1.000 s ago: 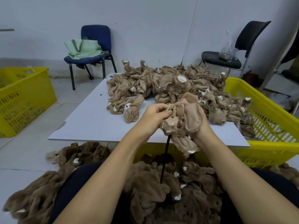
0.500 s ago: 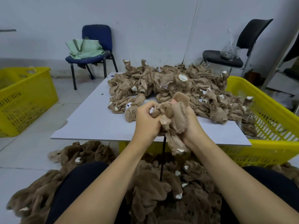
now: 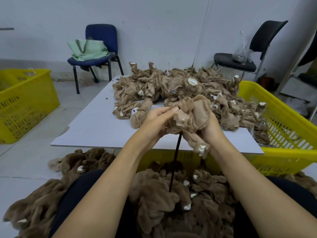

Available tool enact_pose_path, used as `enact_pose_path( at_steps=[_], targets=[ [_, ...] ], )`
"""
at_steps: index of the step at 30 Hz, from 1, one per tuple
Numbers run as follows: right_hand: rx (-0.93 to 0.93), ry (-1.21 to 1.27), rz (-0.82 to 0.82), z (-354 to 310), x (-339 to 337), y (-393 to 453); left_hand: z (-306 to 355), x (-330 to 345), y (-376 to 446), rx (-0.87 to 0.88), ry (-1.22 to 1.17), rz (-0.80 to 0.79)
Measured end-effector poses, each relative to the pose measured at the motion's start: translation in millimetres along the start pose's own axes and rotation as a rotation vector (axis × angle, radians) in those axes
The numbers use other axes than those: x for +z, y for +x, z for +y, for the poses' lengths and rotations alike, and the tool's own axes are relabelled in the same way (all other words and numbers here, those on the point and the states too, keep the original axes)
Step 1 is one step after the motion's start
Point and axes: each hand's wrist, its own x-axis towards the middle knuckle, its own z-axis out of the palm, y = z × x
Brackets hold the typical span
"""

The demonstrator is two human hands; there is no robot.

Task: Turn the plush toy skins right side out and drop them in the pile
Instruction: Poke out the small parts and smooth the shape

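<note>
A: Where is the skin [image 3: 192, 115] now?

B: It is in both hands, held up above the near edge of the table [image 3: 96, 124]. The left hand [image 3: 154, 123] pinches its left side, with the thumb on top of the cloth. The right hand [image 3: 211, 127] grips it from the right and from below, fingers curled into the fabric. So both hands are grasping the skin, neither is free.

A: Is it turned already?

B: I cannot tell fully. The part on top shows the smooth tan backing, and one leg with a white tip hangs down under the right hand.

A: And the black thing under the hands?

B: A thin black rod [image 3: 175, 162]. It goes down from under the skin to the pile [image 3: 164, 200] at the person's lap. If a hand holds it, I cannot see.

A: What is the pile like?

B: Darker brown and furry. It lies on the floor in front of the knees and spreads to both sides.

A: What is on the table?

B: A heap [image 3: 173, 90] of tan skins on the far and right part, some with white tips.

A: Around it?

B: A yellow basket [image 3: 281, 121] at the right, touching the table, and another yellow basket [image 3: 25, 102] well apart on the left. Behind, a blue chair [image 3: 103, 36] with a green bag [image 3: 87, 49], and a black chair [image 3: 264, 35] with a clear bag [image 3: 241, 54].
</note>
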Motion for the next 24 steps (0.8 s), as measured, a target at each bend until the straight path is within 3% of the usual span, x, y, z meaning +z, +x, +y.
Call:
enact_pose_path(
  at_steps=[3,6,12,17,24],
  targets=[
    [0.013,0.001,-0.017,-1.1,3.8,-0.2,-2.9,-3.1,-1.8,-0.002,0.08,-0.032],
    [0.056,0.002,-0.074,4.2,12.2,-0.7,-7.9,-0.5,-1.7,0.157,0.274,0.088],
    [0.073,0.067,-0.038,8.4,18.5,-2.6,-13.1,8.5,-4.0,0.263,0.193,0.251],
    [-0.143,-0.031,-0.023,10.3,19.1,-15.8,-13.3,11.3,-3.3,0.316,0.264,0.382],
    [-0.421,-0.449,-0.11,16.7,17.9,-30.9,-12.0,9.8,5.6,0.368,0.332,0.595]
  ],
)
